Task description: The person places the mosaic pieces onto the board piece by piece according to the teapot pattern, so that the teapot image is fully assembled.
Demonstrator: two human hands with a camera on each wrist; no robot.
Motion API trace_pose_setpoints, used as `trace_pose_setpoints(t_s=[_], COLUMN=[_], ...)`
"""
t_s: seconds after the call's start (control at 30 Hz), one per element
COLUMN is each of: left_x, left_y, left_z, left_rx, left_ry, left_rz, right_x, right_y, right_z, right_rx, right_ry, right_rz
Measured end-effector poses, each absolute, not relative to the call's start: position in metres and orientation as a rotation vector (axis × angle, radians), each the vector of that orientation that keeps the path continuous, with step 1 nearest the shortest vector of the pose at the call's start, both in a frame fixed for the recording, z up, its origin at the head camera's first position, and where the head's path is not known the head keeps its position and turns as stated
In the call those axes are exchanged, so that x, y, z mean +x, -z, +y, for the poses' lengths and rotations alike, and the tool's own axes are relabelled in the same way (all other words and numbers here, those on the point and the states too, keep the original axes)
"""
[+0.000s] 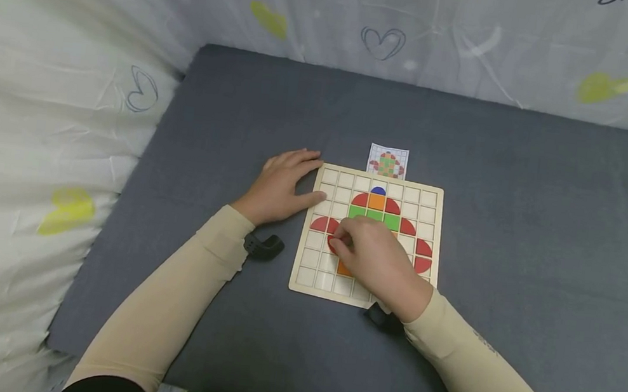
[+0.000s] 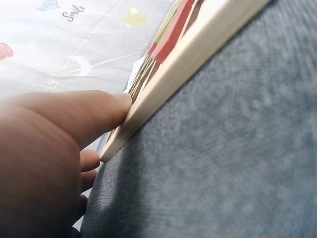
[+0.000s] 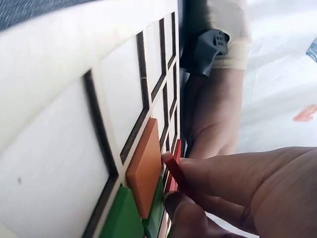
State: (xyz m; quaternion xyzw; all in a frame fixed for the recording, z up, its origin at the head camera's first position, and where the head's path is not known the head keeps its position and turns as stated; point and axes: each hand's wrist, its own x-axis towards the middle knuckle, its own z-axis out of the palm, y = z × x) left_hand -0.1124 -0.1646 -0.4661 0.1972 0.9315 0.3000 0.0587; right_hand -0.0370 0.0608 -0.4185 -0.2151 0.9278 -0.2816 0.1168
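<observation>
A wooden grid board [image 1: 321, 293] lies on the table, partly filled with colored tiles. My right hand [image 1: 373, 256] is over its lower middle and covers several cells. Between thumb and fingertips it pinches a small red tile [image 3: 173, 167], whose full outline is hidden, close to an orange square tile [image 3: 144, 171]. The left hand [image 1: 280, 186] rests at the board's upper left corner, its thumb touching the wooden rim [image 2: 148, 99] and its fingers extended. Red quarter-circle tiles [image 1: 423, 265], green square tiles [image 1: 374, 214] and a blue half-round tile [image 1: 378, 190] sit in the grid.
A small printed card [image 1: 388, 161] with a colored tile pattern lies against the board's far edge. The grey table [image 1: 544, 246] spreads around the board. White printed curtains [image 1: 333, 13] hang behind the table and on its left.
</observation>
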Motion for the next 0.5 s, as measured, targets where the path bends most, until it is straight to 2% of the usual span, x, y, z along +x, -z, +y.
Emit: trace_pose_setpoints(t_s=[0.5], left_x=[-0.1136], left_y=[0.4668], left_z=[-0.1638], left_rx=[0.590], left_ry=[-0.896], left_rz=[2.819], right_x=[-0.0365], right_y=[0.4177], right_z=[0.0665], right_rx=[-0.737], right_ry=[0.779], right_rz=[2.692])
